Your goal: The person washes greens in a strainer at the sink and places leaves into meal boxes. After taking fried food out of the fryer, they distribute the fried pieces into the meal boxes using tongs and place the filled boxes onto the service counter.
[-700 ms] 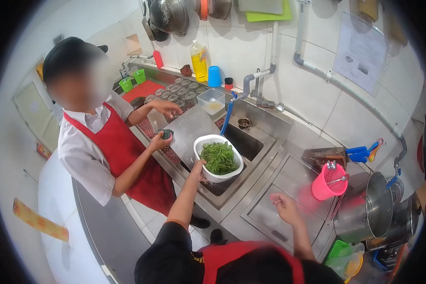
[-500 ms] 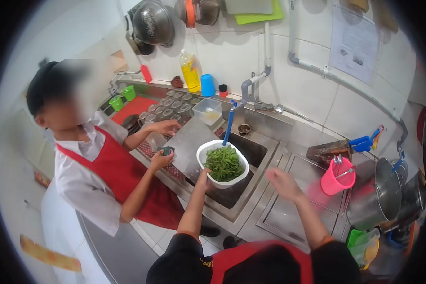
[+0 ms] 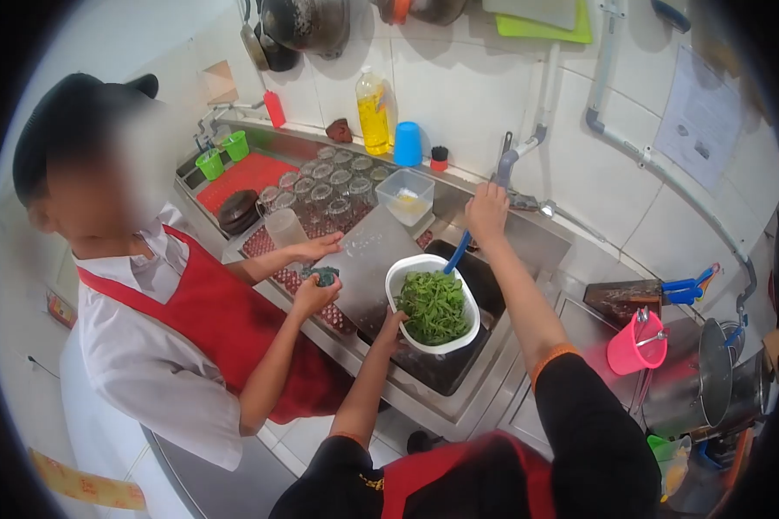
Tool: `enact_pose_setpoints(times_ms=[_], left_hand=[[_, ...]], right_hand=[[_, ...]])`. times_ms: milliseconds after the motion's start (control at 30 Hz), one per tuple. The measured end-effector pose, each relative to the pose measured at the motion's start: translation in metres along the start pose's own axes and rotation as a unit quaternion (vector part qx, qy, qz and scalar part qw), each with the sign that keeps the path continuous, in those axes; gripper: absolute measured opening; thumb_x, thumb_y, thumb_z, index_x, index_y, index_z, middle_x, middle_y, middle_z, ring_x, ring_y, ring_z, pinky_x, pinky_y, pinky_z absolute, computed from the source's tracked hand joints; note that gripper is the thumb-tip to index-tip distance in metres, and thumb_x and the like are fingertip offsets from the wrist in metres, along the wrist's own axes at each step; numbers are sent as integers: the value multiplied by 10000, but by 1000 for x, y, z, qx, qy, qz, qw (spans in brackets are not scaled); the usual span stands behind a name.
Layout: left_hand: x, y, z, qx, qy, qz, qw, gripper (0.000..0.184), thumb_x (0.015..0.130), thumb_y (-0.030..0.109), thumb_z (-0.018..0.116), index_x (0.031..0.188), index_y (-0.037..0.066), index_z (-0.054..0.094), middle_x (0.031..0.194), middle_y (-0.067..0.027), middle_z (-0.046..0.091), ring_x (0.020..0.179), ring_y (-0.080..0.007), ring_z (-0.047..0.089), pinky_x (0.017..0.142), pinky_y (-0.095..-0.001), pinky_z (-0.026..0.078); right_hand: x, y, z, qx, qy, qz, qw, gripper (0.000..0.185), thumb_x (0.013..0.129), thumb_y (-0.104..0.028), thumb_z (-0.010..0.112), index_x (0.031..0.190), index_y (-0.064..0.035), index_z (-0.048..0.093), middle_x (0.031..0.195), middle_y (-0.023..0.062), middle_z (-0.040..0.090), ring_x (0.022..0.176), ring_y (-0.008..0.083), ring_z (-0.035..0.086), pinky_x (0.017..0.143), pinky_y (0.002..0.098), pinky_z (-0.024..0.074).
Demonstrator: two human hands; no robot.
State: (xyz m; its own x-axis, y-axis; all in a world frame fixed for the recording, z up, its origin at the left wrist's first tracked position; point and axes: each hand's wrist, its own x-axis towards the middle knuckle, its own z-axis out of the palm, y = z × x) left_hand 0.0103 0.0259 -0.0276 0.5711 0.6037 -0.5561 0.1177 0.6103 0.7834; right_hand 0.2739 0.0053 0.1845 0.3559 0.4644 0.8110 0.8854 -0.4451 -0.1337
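My left hand (image 3: 391, 329) grips the near left rim of a white plastic basin (image 3: 473, 322) and holds it over the sink. Leafy greens (image 3: 433, 307) fill the basin. My right hand (image 3: 488, 210) is closed around the tap at the end of the grey pipe (image 3: 518, 154), hiding the tap's handle. From beneath that hand a blue hose (image 3: 458, 252) hangs down to the basin's far edge. Whether water runs from it, I cannot tell. Under the basin lies the dark sink bowl (image 3: 428, 381).
At the left, a co-worker in a red apron (image 3: 234, 324) holds a dark green scrubber (image 3: 322, 276) beside a metal sheet (image 3: 372, 255). Upturned glasses (image 3: 320, 192), a clear container (image 3: 405, 192) and a yellow bottle (image 3: 373, 117) stand behind. A pink cup (image 3: 636, 350) with utensils is right.
My right hand has moved up and left from above the counter onto the tap. The basin stays in my left hand under the hose. The view has shifted slightly.
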Motion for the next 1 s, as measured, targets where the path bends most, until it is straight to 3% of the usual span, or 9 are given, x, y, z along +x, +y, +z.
enact_pose_setpoints(times_ms=[33,233,333,433,567,767,867,1000], left_hand=[[-1,0,0,-3,-5,-2,1000,687,691,382,539,1315,161,357,1245,-146,475,1107,-389,492,886,-664,356],[18,1,1,27,-38,15,999,679,699,341,522,1330,180,330,1243,-146,477,1048,-378,536,801,-644,434],[39,0,2,-19,-83,41,996,729,713,254,511,1370,281,198,1342,-160,337,1141,-448,434,773,-723,365],[56,-1,10,-68,-113,113,985,723,723,198,486,1377,286,190,1311,-154,368,1114,-425,468,735,-655,438],[50,15,30,-35,-36,137,989,769,726,162,467,1406,277,126,1274,-148,401,1071,-355,509,734,-565,491],[75,11,48,-108,-60,145,982,885,721,205,496,1450,300,3,1282,-134,398,1030,-351,530,704,-568,481],[97,-2,55,-124,-68,125,982,701,712,207,488,1358,234,217,1263,-139,426,1051,-347,546,700,-590,522],[89,-9,68,-53,-58,80,994,672,717,309,500,1344,239,270,1183,-119,510,1033,-326,563,676,-570,484]], right_hand=[[-3,4,0,24,20,-10,999,188,680,-84,600,851,-45,530,897,118,511,910,307,486,765,447,392],[-4,15,1,110,43,-49,992,156,673,-63,597,794,-82,500,868,104,489,891,303,478,742,442,364],[-3,19,-5,152,31,-40,987,143,667,-55,595,765,-98,500,846,89,487,876,295,475,734,433,359],[-2,24,-7,164,-1,-28,986,135,656,-52,602,723,-107,498,810,74,483,862,290,476,728,424,356],[-3,29,-6,179,-17,-15,984,141,643,-44,612,698,-113,502,783,65,479,851,284,480,725,416,354],[-4,30,-8,185,-19,-9,982,143,643,-36,614,700,-117,510,781,61,481,845,279,483,726,412,352],[-4,30,-7,184,-24,-8,983,137,650,-43,614,703,-119,514,782,58,487,849,275,487,728,411,352],[-4,31,-4,181,-29,-11,983,133,654,-50,617,711,-121,519,785,56,492,855,271,490,728,409,352]])
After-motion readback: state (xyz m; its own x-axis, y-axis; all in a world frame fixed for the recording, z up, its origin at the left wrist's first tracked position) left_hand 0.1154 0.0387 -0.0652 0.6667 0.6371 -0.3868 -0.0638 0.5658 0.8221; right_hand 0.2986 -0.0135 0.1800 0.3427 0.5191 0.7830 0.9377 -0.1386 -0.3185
